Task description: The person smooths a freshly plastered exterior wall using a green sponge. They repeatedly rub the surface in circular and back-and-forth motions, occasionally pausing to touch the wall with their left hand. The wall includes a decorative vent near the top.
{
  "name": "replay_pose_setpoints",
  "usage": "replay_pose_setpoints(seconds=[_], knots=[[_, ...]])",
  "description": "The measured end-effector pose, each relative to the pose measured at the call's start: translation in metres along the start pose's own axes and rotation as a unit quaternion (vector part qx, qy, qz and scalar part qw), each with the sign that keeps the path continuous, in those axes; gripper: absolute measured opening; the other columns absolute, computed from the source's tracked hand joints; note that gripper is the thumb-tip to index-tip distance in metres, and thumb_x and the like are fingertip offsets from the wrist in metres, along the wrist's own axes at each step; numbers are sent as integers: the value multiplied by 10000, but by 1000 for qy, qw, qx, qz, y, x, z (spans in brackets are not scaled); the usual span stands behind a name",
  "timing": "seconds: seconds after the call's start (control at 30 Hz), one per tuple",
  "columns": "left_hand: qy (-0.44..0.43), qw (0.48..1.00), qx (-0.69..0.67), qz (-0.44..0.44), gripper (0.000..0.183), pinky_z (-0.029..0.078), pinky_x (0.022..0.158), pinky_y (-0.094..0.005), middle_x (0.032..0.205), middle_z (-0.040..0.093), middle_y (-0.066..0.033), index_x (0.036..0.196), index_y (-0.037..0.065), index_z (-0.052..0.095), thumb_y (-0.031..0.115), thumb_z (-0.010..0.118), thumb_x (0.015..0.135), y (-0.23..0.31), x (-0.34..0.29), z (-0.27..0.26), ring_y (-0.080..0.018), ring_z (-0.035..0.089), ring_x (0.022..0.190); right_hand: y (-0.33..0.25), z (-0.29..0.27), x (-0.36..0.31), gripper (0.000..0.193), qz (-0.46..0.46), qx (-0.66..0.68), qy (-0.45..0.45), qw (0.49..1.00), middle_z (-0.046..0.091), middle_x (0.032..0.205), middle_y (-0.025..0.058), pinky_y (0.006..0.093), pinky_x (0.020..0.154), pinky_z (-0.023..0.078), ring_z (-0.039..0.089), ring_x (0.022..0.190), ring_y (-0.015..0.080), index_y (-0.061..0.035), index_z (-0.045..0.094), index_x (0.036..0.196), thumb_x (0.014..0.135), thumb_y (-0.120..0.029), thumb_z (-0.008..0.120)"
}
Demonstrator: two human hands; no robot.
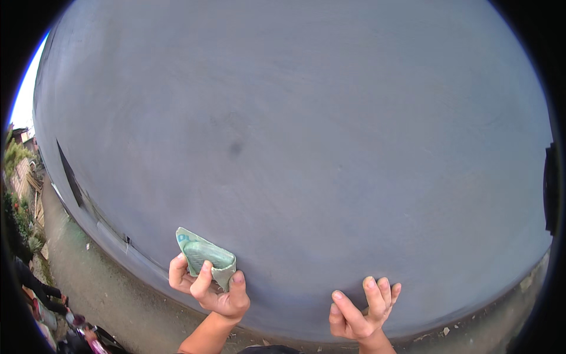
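Observation:
A folded sheet (205, 255), pale green and stiff like sandpaper, is pinched in my left hand (213, 288). Its upper corner points up and left, and the fold curls toward my fingers. Both hands are at the near side of a large matte grey panel (330, 147), which looks like vehicle bodywork and fills most of the view. My right hand (368, 312) is palm up at the lower right, fingers bent and apart, holding nothing I can see. A dark smudge (236, 147) marks the panel left of centre.
A dark slot (69, 174) runs along the panel's left side, and a black part (550, 189) sits at its right edge. Ground (118, 295) with small debris shows below. At the lower left are a person's dark sleeve (38, 286), plants (20, 218) and stacked planks.

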State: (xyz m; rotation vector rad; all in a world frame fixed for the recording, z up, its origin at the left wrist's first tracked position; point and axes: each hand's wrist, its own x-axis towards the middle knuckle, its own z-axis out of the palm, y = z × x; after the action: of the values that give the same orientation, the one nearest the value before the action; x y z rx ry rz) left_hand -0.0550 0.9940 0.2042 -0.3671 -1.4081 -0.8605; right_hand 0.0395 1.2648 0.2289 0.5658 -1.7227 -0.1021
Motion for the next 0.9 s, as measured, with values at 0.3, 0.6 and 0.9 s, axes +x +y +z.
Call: replay_pose_setpoints(seconds=[0.3, 0.6, 0.9], knots=[[-25, 996, 42, 70, 526, 385, 1107, -549, 1491, 382, -194, 1387, 154, 545, 376, 801, 984, 23, -9, 6, -377, 449, 1334, 53, -56, -67, 256, 66, -34, -13, 997, 554, 1610, 230, 557, 1374, 219, 427, 1600, 395, -190, 792, 1234, 1026, -193, 642], [-100, 976, 62, 184, 527, 367, 1122, -547, 1482, 393, -181, 1389, 154, 548, 387, 802, 992, 40, -89, 0, -346, 425, 1335, 97, -78, -143, 286, 56, -84, -3, 995, 480, 1664, 285, 589, 1362, 216, 377, 1617, 457, -174, 732, 1317, 1087, -261, 585], [-77, 993, 1, 86, 457, 402, 1000, -514, 1439, 403, -149, 1326, 315, 609, 350, 865, 948, 53, -177, 6, -356, 437, 1264, 97, -67, -162, 373, 41, -127, 31, 991, 498, 1655, 279, 579, 1368, 197, 389, 1615, 443, -178, 696, 1394, 1093, -305, 517]])
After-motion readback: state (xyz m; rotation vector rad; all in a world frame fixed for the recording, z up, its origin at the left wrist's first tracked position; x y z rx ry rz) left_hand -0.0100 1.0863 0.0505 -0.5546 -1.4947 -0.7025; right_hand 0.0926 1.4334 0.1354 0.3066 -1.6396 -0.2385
